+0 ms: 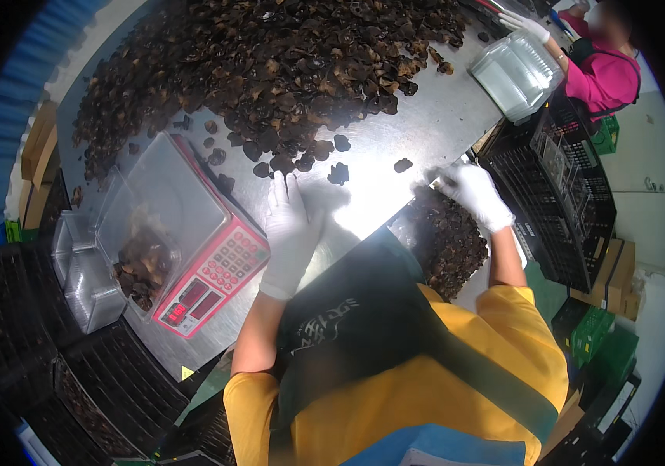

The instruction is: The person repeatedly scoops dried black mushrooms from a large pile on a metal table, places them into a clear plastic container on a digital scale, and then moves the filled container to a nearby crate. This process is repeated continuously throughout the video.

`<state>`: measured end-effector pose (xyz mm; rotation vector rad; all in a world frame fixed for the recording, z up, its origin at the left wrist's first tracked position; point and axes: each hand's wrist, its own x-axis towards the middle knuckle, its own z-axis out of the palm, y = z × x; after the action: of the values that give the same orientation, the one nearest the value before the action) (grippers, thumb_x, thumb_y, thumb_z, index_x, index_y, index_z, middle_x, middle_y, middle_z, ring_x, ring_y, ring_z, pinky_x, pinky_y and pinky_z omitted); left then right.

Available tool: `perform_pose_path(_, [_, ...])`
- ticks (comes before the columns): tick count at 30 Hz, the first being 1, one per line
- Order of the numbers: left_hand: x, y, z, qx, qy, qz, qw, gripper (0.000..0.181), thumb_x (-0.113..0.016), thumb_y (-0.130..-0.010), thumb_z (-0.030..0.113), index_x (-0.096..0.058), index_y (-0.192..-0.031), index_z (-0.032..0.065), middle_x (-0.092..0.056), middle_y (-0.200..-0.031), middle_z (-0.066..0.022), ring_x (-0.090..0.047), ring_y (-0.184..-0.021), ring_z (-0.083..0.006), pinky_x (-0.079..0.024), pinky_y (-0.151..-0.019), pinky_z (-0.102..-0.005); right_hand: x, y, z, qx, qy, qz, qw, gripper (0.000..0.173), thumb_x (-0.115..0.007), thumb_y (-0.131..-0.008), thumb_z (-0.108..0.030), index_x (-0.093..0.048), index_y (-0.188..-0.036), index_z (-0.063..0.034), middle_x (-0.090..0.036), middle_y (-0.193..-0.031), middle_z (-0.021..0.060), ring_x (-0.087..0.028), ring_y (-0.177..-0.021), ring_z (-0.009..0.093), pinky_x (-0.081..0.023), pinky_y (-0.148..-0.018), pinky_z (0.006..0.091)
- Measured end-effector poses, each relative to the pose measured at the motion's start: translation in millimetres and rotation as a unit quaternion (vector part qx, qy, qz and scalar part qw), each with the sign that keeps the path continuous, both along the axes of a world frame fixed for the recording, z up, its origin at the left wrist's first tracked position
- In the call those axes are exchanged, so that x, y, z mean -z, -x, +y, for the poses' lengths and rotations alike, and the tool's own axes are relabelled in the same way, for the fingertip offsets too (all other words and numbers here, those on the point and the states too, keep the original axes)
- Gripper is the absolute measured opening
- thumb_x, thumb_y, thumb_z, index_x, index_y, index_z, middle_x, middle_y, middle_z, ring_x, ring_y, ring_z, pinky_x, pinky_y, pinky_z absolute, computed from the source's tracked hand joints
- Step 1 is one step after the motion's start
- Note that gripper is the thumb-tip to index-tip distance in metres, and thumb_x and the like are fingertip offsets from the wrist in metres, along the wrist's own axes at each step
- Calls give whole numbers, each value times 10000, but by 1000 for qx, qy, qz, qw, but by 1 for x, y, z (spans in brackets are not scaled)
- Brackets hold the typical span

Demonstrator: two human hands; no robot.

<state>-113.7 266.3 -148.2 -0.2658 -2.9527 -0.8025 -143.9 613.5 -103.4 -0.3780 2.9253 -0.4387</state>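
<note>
My white-gloved left hand [287, 233] rests flat with fingers stretched out, empty, beside the scale and close to loose dark wood ear pieces [338, 173]. A large heap of dried wood ear mushrooms [286, 64] covers the far part of the metal table [443, 110]. On the left stands a red-edged digital scale [216, 268] with a lit display; an open clear plastic box [145, 256] partly filled with mushrooms is on its left side. My gloved right hand [475, 189] bends over the table's near right edge, above a mass of smaller dark pieces [449, 244]. Its fingertips are blurred.
Stacked clear boxes [516, 76] stand at the right table corner, beside a co-worker's gloved hand [524, 24]. More clear boxes [85, 279] stand left of the scale. Black crates [553, 186] border the right side, others [117, 373] the left. Cardboard boxes [609, 274] lie beyond.
</note>
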Motion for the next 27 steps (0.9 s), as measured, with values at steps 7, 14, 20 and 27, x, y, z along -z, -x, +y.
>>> perform_pose_path(7, [16, 49, 41, 59, 116, 57, 990, 687, -649, -816, 300, -454, -1397, -12, -446, -1465, -200, -385, -1389, -353, -380, -1092, -445, 5, -4, -28, 67, 103, 53, 991, 213, -657, -858, -193, -705, -1040, -94, -690, -971, 121, -667, -878, 309, -528, -789, 402])
perform_pose_path(14, [3, 8, 32, 187, 125, 70, 972, 406, -600, -871, 198, -555, -1213, -16, -581, -1191, -124, -541, -1122, -268, -466, -931, -374, 45, 61, -146, -39, 261, 155, 952, 267, -636, -883, -167, -663, -1131, -72, -628, -1119, 111, -619, -1004, 312, -519, -864, 383])
perform_pose_path(20, [-9, -12, 8, 68, 38, 62, 995, 373, -629, -852, 201, -594, -1171, 11, -600, -1104, -121, -570, -1028, -283, -487, -877, -388, 63, 70, -180, -153, 206, 146, 955, 283, -644, -859, -153, -679, -1138, -124, -638, -1081, 82, -578, -1033, 278, -498, -877, 374])
perform_pose_path(27, [-6, -4, 6, 37, 16, 103, 994, 407, -657, -841, 198, -585, -1193, 6, -597, -1141, -155, -595, -1016, -325, -510, -809, -420, 58, 141, -199, -83, 104, 285, 949, 265, -677, -806, -203, -701, -1057, -121, -607, -978, 60, -551, -959, 255, -419, -801, 394])
